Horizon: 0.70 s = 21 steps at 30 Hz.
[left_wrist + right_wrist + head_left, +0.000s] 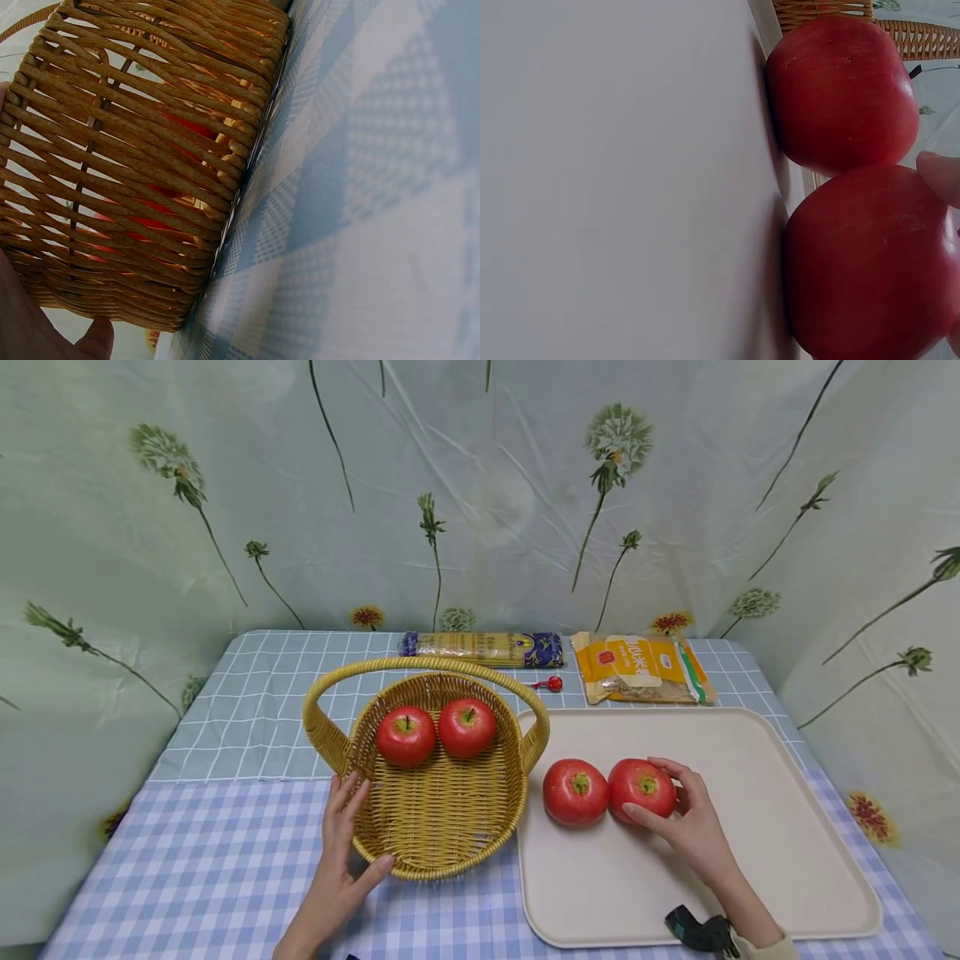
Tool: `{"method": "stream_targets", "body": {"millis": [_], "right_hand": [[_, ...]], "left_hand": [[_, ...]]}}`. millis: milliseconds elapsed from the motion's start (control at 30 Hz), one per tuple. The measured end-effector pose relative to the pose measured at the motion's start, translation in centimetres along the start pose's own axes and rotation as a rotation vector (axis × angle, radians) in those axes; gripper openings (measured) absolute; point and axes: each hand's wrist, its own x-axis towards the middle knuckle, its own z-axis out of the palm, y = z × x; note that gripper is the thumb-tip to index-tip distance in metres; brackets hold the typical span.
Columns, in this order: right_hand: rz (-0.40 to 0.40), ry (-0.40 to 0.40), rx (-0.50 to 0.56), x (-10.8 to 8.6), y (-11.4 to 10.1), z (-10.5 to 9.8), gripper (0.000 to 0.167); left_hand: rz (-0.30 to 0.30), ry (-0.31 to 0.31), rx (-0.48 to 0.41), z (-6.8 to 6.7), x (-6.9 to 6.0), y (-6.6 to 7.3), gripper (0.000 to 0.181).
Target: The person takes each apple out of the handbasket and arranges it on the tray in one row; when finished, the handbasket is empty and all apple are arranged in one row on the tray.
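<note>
A yellow wicker basket (pixel 438 814) with an arched handle holds two red apples (pixel 406 737) (pixel 467 727) at its back. My left hand (pixel 337 860) rests on the basket's left rim, fingers spread; in the left wrist view the hand (pixel 30 330) touches the woven side (pixel 135 165). On the beige tray (pixel 600 893) two more apples sit touching. My right hand (pixel 697 827) grips the right one (pixel 642 787) between thumb and fingers; the left one (pixel 575 792) lies near the basket. In the right wrist view, a fingertip (pixel 941 178) touches the nearer apple (pixel 870 262).
A long pasta packet (pixel 483 649) and an orange food bag (pixel 641 668) lie along the table's back. Between them and the basket is a small red object (pixel 554 683). A checked cloth (pixel 202 860) covers the table's front; a floral curtain (pixel 495 510) hangs behind.
</note>
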Motion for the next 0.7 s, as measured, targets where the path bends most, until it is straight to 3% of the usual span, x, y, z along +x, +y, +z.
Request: {"method": "stream_targets", "body": {"millis": [700], "right_hand": [[0.017, -0.067, -0.033, 0.09, -0.82, -0.36, 0.076]], "left_hand": [[-0.028, -0.006, 0.015, -0.03, -0.11, 0.17, 0.086]]}}
